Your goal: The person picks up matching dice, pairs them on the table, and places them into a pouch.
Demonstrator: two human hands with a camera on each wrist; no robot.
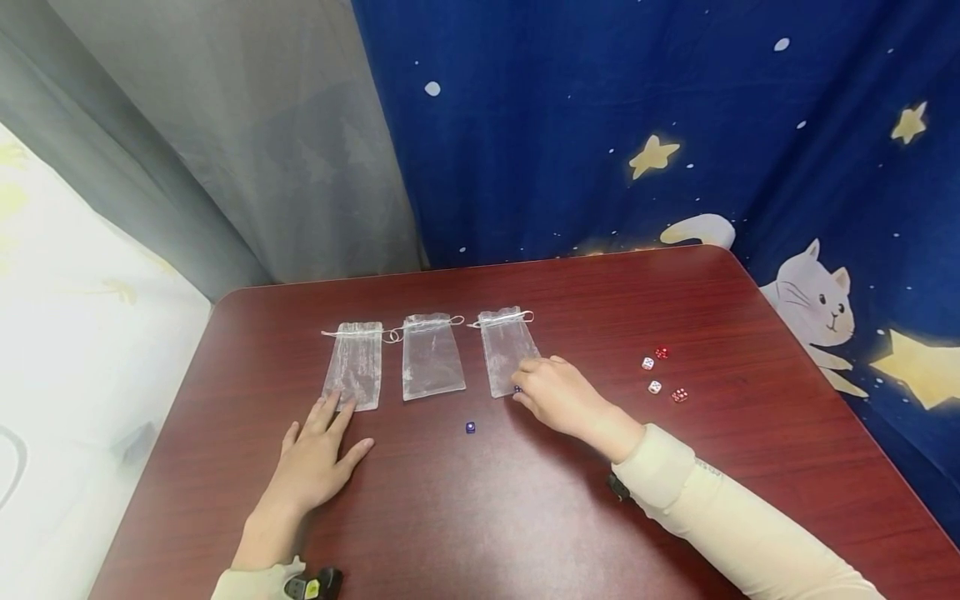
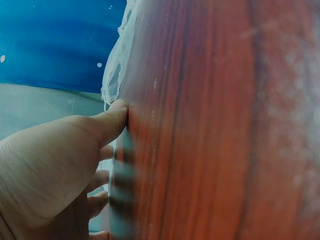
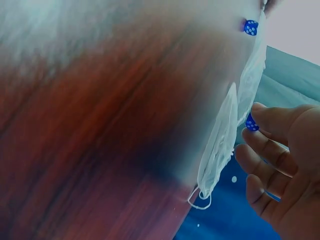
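Observation:
My right hand (image 1: 561, 397) pinches a blue die (image 3: 251, 123) between thumb and index finger, over the lower end of the right sheer drawstring pouch (image 1: 506, 350). The other fingers are loosely bent in the right wrist view. A second blue die (image 1: 470, 427) lies on the table, in front of the gap between the middle pouch (image 1: 431, 358) and the right one. My left hand (image 1: 315, 458) rests with spread fingers on the table, its fingertips on the bottom edge of the left pouch (image 1: 357, 367). All three pouches lie flat, drawstring ends pointing away from me.
To the right on the dark red wooden table (image 1: 420, 525) sit two white dice (image 1: 655, 387) and two red dice (image 1: 679, 395). Behind the table's far edge hang a grey curtain (image 1: 300, 150) and a blue star-patterned curtain (image 1: 540, 125).

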